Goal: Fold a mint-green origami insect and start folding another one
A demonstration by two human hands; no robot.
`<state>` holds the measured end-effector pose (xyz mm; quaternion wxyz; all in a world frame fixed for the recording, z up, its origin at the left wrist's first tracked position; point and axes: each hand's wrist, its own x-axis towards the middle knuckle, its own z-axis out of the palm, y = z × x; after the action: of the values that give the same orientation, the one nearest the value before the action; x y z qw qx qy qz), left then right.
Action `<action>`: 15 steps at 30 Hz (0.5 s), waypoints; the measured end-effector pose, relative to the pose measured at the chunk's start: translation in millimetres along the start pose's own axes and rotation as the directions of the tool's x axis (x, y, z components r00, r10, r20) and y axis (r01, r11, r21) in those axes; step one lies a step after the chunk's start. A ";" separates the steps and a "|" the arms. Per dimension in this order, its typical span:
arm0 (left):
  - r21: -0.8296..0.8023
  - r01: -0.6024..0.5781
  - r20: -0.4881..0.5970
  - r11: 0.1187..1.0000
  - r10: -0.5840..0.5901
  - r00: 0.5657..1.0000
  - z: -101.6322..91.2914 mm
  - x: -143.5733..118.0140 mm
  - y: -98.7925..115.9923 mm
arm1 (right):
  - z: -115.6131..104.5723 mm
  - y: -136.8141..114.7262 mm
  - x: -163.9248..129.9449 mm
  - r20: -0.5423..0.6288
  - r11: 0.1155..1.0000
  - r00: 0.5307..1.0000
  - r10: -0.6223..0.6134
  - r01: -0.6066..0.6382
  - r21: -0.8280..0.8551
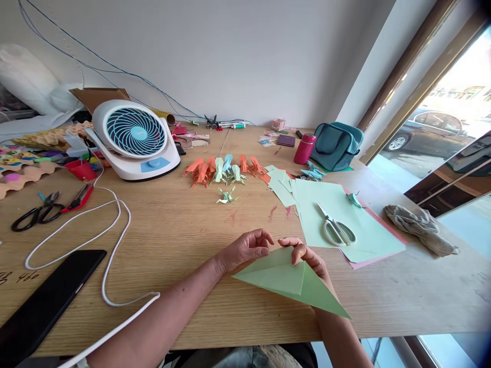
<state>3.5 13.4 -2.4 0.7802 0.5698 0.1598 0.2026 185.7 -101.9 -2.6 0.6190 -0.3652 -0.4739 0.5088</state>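
Observation:
A light green sheet of paper (279, 278), folded into a wide triangle with a flap, is held tilted above the table near its front edge. My right hand (309, 258) grips it at the upper right, fingers bent over the top edge and the rest of the hand behind the paper. Just beyond the upper left edge is my left hand (247, 250), its fingers loosely curled and the thumb apart from them, nothing visible between. Part of that palm is hidden by the paper. A small green folded paper figure (227, 195) lies farther back.
White-handled scissors (337, 231) rest on green sheets (368, 240) at right. Orange, green and blue paper figures (199, 171) stand mid-table. At left are a fan (136, 135), a phone (53, 296), black shears (42, 212) and a white cable (126, 220) crossing my left forearm.

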 end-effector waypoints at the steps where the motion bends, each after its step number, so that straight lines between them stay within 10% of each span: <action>1: -0.002 0.002 0.002 1.000 -0.002 1.000 0.0 0.1 -0.1 | 0.0 0.0 0.0 -0.002 1.000 1.000 0.002 -0.002 0.000; 15: 0.030 -0.020 0.041 0.999 0.018 0.999 -0.3 3.5 -2.7 | -0.3 -1.1 -1.3 -0.070 1.000 0.997 -0.007 0.008 0.018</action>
<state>6.8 14.7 -5.2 0.7725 0.5872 0.1415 0.1958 186.2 -103.4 -1.9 0.6405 -0.3754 -0.4486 0.4976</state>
